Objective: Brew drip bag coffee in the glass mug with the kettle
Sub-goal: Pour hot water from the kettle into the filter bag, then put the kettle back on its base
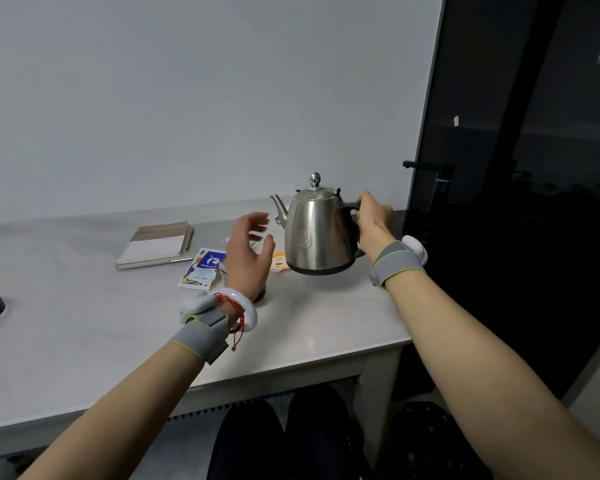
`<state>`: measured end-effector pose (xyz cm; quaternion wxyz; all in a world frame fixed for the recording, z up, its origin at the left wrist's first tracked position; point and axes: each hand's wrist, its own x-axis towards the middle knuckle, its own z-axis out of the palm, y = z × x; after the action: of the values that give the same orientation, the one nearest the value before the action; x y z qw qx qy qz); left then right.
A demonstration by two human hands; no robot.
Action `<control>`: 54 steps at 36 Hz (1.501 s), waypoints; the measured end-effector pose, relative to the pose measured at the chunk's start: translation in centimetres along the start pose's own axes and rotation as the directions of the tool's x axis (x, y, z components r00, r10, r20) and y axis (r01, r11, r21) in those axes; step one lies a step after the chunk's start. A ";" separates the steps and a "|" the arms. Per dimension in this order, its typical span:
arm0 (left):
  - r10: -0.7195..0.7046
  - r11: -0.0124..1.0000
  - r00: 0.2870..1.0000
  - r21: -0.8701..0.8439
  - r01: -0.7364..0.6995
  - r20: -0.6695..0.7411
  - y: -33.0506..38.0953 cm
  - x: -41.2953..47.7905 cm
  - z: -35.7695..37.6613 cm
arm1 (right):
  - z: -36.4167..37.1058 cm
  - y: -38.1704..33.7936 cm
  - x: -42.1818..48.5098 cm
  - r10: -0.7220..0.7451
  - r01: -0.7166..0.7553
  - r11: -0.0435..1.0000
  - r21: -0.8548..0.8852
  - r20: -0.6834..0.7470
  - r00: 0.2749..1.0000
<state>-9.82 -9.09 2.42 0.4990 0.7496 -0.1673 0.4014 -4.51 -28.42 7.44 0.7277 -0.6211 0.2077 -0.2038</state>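
Gripping the kettle near the far right corner of the tabletop, your right hand has its fingers curled round the handle, while your left hand hovers just beside it, fingers spread and holding nothing. The glass mug is not plainly visible, perhaps hidden behind your left wrist, so a blind pour could miss the drip bag and flood the blue packet. Hot steel or steam that near your spread fingers could scald them.
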 end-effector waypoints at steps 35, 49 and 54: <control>-0.729 0.632 0.665 -0.214 0.745 0.162 -5.5 6.3 25.2 | -9.0 -1.0 18.2 -0.068 0.035 0.996 -0.086 -0.416 0.907; -0.750 0.607 0.621 -0.136 0.783 0.227 -9.5 7.8 31.1 | -10.2 1.1 26.8 -0.021 -0.015 0.998 -0.068 -0.510 0.860; -0.750 0.604 0.613 -0.120 0.788 0.247 -10.3 8.1 32.1 | -10.5 2.1 28.4 -0.010 -0.020 0.999 -0.051 -0.522 0.853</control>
<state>15.89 -31.60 -3.45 0.6851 0.7207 0.0877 0.0602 13.31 -52.51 2.45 0.6273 -0.5614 0.4046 -0.3571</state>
